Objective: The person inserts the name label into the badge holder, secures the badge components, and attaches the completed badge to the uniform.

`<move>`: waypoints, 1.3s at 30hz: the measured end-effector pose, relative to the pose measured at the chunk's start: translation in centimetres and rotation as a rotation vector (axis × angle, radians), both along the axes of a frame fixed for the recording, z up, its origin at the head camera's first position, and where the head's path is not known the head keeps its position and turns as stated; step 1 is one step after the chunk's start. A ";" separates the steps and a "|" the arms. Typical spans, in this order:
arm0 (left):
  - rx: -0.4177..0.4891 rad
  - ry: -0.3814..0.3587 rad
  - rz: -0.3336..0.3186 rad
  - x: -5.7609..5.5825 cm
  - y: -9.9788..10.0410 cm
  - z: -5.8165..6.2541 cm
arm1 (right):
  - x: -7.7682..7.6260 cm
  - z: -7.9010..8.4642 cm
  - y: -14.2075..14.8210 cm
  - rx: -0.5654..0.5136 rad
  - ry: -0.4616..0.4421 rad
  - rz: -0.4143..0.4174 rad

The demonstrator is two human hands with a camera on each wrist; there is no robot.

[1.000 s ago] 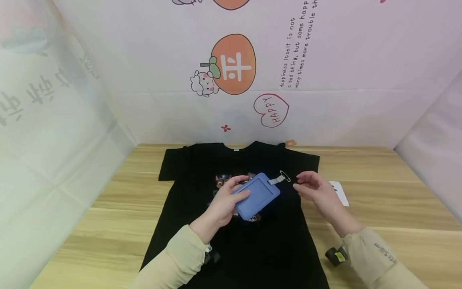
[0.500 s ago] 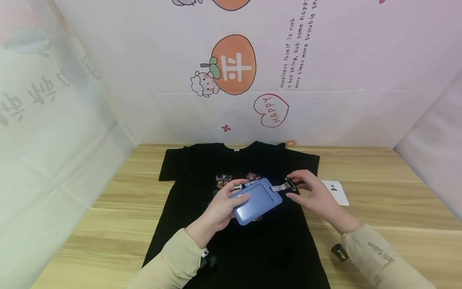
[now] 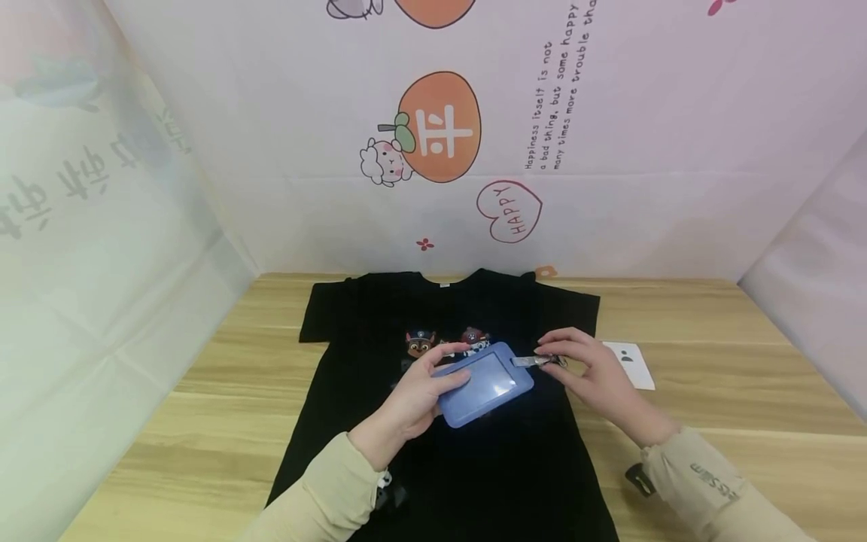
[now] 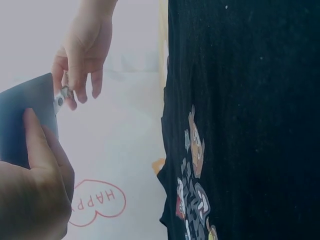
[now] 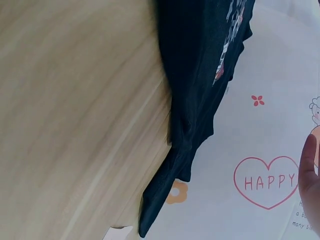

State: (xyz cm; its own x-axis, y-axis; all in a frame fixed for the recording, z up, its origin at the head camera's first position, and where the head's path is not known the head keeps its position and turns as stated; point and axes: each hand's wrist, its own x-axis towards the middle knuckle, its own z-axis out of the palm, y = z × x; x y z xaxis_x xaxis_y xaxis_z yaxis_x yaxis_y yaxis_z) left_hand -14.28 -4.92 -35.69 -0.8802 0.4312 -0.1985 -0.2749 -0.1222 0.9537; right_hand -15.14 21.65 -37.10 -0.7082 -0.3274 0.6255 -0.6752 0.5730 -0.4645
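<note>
A blue badge holder (image 3: 482,388) is gripped in my left hand (image 3: 415,395), thumb on its front face, above the black T-shirt (image 3: 501,467). From the holder's upper right end a clear strap (image 3: 530,361) with a metal clip runs to my right hand (image 3: 596,376), which pinches the clip between thumb and fingers. In the left wrist view, the badge holder (image 4: 30,120) shows at the left edge, and the clip (image 4: 64,94) sits at the right hand's fingertips. Only part of the right hand (image 5: 311,185) enters the right wrist view.
The T-shirt lies flat on a wooden table (image 3: 203,406), its cartoon print partly covered by the hands. A white card (image 3: 631,365) lies right of the shirt, behind the right hand. Printed white cloth (image 3: 325,218) hangs at the back and both sides.
My right hand has moved left to the clip and taken hold of it. The badge holder has shifted slightly right and down and turned flatter. The view has tilted a little upward.
</note>
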 end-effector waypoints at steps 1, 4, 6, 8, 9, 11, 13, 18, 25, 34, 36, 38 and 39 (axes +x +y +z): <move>0.005 -0.004 -0.003 -0.1 0.0 -0.1 | 0.0 0.0 0.0 0.000 0.012 0.001; 0.017 -0.006 -0.015 -0.3 -0.2 -0.3 | 0.2 0.0 0.1 -0.019 0.043 0.017; 0.019 -0.005 -0.019 -0.4 -0.3 -0.4 | 0.3 0.1 0.1 -0.030 0.066 0.032; 0.016 0.002 -0.027 -0.5 -0.3 -0.5 | 0.4 0.2 0.1 -0.040 0.085 0.046; 0.012 0.002 -0.030 -0.5 -0.3 -0.6 | 0.4 0.2 0.1 -0.048 0.091 0.050; 0.014 -0.004 -0.044 -0.6 -0.5 -0.7 | 0.4 0.3 0.1 -0.061 0.099 0.057; 0.018 -0.015 -0.059 -0.6 -0.6 -0.9 | 0.4 0.4 0.0 -0.079 0.109 0.068; 0.010 -0.014 -0.097 -0.9 -0.8 -1.2 | 0.4 1.3 -0.4 -0.117 0.116 0.065; -0.006 0.054 -0.157 -1.1 -1.0 -1.3 | 0.5 2.2 -1.0 -0.150 0.129 0.035; 0.012 0.071 -0.139 -1.2 -1.0 -0.9 | 1.3 2.9 -1.6 -0.198 -0.026 -0.070; 0.021 0.076 -0.129 -1.2 -1.0 -0.8 | 1.6 3.1 -1.9 -0.200 -0.090 -0.104; 0.024 0.084 -0.119 -1.1 -1.0 -0.6 | 1.9 3.4 -2.2 -0.199 -0.163 -0.137; 0.023 0.089 -0.116 -1.1 -1.0 -0.5 | 2.0 3.5 -2.3 -0.197 -0.202 -0.151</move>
State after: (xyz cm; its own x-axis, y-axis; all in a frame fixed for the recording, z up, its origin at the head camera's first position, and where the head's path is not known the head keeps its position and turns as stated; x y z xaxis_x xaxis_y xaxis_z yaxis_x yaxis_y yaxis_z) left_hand -15.35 -5.88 -36.20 -0.8376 0.5349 -0.1110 -0.2031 -0.1163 0.9722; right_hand -13.14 19.37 -33.63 -0.8560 -0.0956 0.5081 -0.4720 0.5455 -0.6925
